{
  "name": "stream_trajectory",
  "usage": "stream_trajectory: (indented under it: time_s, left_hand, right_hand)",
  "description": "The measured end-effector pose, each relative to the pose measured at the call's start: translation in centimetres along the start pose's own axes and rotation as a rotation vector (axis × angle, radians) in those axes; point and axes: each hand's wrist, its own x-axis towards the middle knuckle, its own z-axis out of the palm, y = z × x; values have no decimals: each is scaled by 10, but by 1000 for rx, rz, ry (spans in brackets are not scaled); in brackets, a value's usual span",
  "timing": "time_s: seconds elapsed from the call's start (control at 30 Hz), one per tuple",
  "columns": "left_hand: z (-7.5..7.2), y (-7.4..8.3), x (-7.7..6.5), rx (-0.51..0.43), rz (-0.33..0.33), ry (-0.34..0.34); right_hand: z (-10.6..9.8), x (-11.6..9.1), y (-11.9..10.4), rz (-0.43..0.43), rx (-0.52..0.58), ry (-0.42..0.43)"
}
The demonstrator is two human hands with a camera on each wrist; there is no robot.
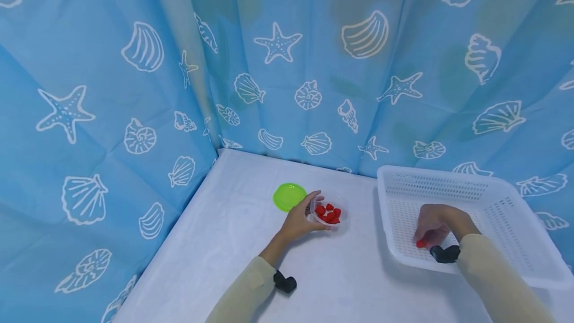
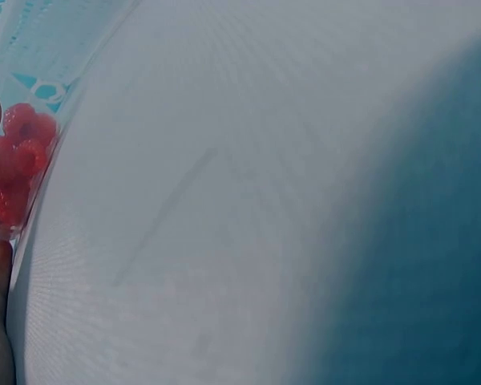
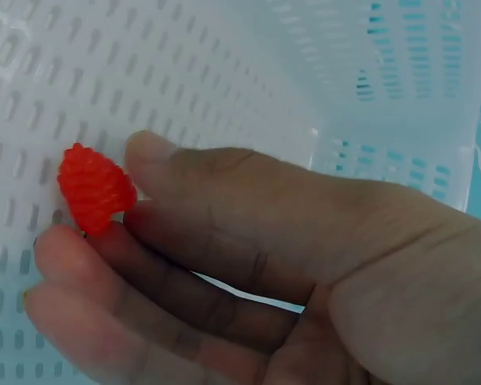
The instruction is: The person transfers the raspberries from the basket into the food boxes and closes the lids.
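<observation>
My left hand [image 1: 299, 219] holds a clear round plastic container [image 1: 344, 203] from its left side, thumb nearer me and fingers beyond. Several red raspberries [image 1: 329, 215] lie inside it; the left wrist view catches the raspberries [image 2: 16, 160] through its wall. Reaching down into a white basket [image 1: 453, 176], my right hand [image 1: 434, 226] has its fingertips at a single raspberry [image 3: 94, 188] low over the perforated bottom. In the right wrist view, thumb and curled fingers of the right hand [image 3: 248, 233] close in around that berry; their exact contact is partly hidden.
A flat green lid [image 1: 289, 197] lies left of the container, just beyond my left hand. White cloth covers the table [image 1: 341, 283]. A blue curtain [image 1: 287, 88] with shell and starfish prints hangs behind and along the left. The basket's raised walls surround my right hand.
</observation>
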Motion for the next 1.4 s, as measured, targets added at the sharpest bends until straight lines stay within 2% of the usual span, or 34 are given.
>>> stream_trajectory:
  time_s: [0.17, 0.23, 0.3, 0.47, 0.6, 0.7, 0.97, 1.17, 1.4]
  left_hand:
    - [0, -1, 1, 2, 3, -1]
    - [0, -1, 1, 5, 6, -1]
    - [0, -1, 1, 9, 6, -4]
    - [0, -1, 0, 10, -1, -4]
    - [0, -1, 0, 9, -9, -3]
    - [0, 0, -1, 15, -19, -6]
    - [0, 1, -1, 9, -6, 1]
    - [0, 0, 0, 9, -6, -3]
    - [0, -2, 0, 3, -6, -5]
  right_hand:
    - [5, 1, -7, -12, -36, -17]
    - [5, 4, -8, -45, -63, 0]
    - [5, 9, -8, -118, -88, 32]
    - [3, 24, -7, -323, -127, 214]
    - [1, 33, -6, -392, -123, 362]
    - [2, 38, -6, -398, -105, 389]
    - [5, 47, -9, -435, -112, 388]
    - [6, 51, -17, -362, -38, 390]
    - [5, 64, -23, -245, 60, 435]
